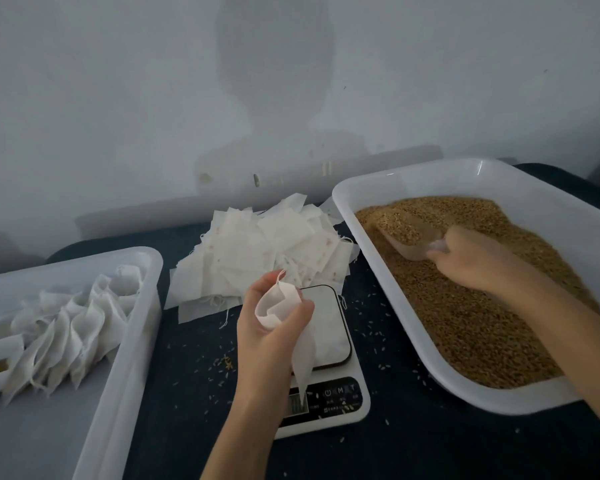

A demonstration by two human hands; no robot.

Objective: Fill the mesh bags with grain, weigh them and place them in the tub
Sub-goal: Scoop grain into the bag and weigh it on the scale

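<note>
— Two hands are at work, so which one has the mesh bag (293, 327)?
— The left hand (269, 318), at lower centre of the frame. Its fingers and thumb are curled round the bag's upper part, holding the mouth open. The bag's long axis runs from that mouth, pointing up and a little left, down to a narrow tip at lower right, which hangs over the scale (329, 358).
— And the scale?
— White, on the dark tabletop (413, 441), directly behind and under the left hand; loose kernels lie scattered around it.
— What is the right hand (475, 259) doing?
— It sits right of centre, well apart from the bag, fingers wrapped round the handle of a clear scoop (407, 235). The scoop's bowl points upper left and is heaped with grain (465, 317), inside the white tray (426, 181).
— Where is the tub (132, 337)?
— At the left edge, beside the left forearm, with filled bags (59, 327) lying in overlapping rows, leaning.
— Further back?
— A pile of flat empty bags (260, 247) at centre, just beyond the scale, between tub and tray.
</note>
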